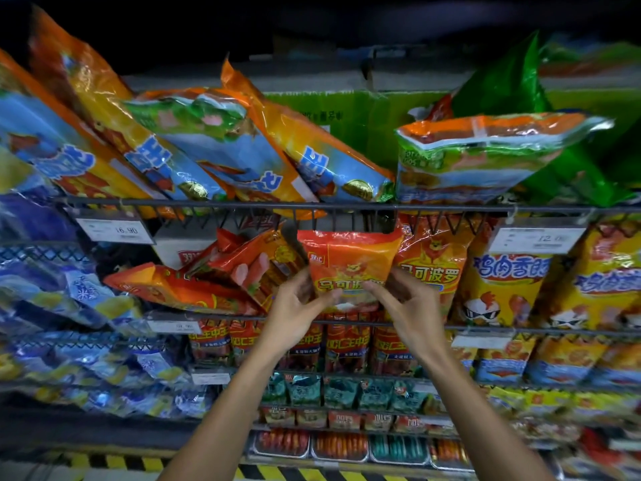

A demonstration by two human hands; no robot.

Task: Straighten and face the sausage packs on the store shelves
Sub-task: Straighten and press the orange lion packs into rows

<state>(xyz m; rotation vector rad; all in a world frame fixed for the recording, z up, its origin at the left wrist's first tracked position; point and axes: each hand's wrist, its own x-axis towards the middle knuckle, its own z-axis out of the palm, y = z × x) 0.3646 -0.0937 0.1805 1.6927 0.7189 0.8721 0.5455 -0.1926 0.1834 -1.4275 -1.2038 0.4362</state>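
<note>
Both hands pinch one orange sausage pack upright on the middle shelf.

Left hand and right hand grip the orange pack by its lower edge, just under the wire rail. Toppled packs to its left still need facing; an upright pack crowds its right, so free room looks scant.
</note>
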